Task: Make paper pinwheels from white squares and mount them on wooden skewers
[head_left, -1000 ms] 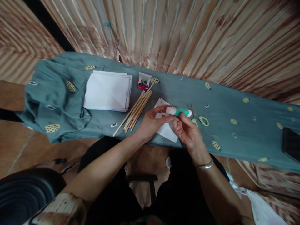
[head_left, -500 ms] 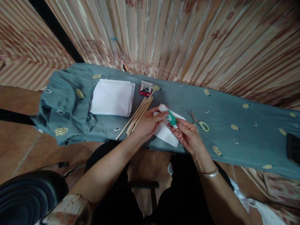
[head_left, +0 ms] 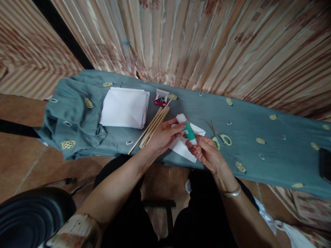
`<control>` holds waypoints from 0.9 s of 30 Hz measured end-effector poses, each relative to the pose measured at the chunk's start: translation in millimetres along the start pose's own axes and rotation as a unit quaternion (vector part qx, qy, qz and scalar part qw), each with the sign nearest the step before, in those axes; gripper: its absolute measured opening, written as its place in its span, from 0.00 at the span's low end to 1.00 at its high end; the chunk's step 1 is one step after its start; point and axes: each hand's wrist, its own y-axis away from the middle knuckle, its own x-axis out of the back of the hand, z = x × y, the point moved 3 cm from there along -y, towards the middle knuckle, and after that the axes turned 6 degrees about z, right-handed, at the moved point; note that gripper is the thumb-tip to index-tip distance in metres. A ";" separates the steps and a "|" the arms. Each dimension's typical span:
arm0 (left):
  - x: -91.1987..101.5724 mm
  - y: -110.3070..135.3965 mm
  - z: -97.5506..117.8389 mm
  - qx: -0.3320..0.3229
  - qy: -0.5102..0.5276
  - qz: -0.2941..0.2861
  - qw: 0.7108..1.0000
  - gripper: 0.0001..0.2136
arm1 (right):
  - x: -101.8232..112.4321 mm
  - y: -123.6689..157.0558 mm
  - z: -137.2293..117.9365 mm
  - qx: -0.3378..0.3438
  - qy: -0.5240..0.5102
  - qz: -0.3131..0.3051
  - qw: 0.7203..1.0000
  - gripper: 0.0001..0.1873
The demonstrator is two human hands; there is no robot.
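Observation:
A green and white glue stick (head_left: 189, 132) is held tilted between both hands, its white upper end leaning left. My left hand (head_left: 165, 136) pinches the middle and upper part between thumb and fingers. At the lower end, my right hand (head_left: 205, 150) grips the white base with thumb and fingertips. Beneath the hands a white sheet of paper (head_left: 184, 151) lies on the cloth, partly covered by them. To its right rest scissors (head_left: 219, 135) with light green handles, blades spread apart.
Several thin wooden sticks (head_left: 154, 127) lie beside my left hand. A red and white box (head_left: 161, 97) of small dark metal pieces stands behind them. Left of these sits a stack of white paper (head_left: 123, 107). A grey-green cloth (head_left: 258, 120) covers the table; a dark object (head_left: 325, 163) lies far right.
The glue stick has turned slightly, so more of its green label faces me. Both hands keep their hold with only small finger shifts; the view has shifted slightly.

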 end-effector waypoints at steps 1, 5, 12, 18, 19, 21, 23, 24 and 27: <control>-0.3 0.3 0.3 -0.001 -0.003 -0.004 1.000 0.15 | 0.0 0.0 0.3 -0.001 0.000 0.000 1.000 0.17; -2.7 1.7 2.4 -0.003 0.001 -0.025 1.000 0.15 | -2.2 0.2 -0.6 -0.002 -0.004 -0.001 1.000 0.17; -4.7 4.7 6.2 -0.002 0.010 -0.030 0.999 0.16 | -3.9 1.0 0.6 -0.025 0.000 -0.021 0.999 0.19; -4.8 7.1 -0.4 -0.016 -0.033 -0.022 0.999 0.16 | 2.3 -7.0 8.3 -0.011 -0.055 -0.001 0.998 0.17; -5.1 7.2 -2.0 -0.023 -0.041 -0.025 0.999 0.16 | 2.3 -8.6 9.6 -0.022 -0.081 -0.001 0.996 0.16; -5.7 7.2 -4.2 -0.046 -0.068 -0.030 0.996 0.16 | 0.1 -10.9 11.6 -0.049 -0.140 -0.008 0.989 0.15; -5.9 7.1 -5.0 -0.075 -0.109 -0.030 0.991 0.15 | -3.5 -11.7 11.9 -0.065 -0.195 -0.017 0.979 0.14; -5.7 7.0 -5.0 -0.090 -0.131 -0.028 0.987 0.15 | -4.9 -11.7 11.0 -0.067 -0.214 -0.020 0.974 0.14; -2.3 5.5 -5.6 -0.122 -0.205 -0.024 0.971 0.18 | -2.4 -10.6 4.2 -0.055 -0.218 -0.016 0.974 0.16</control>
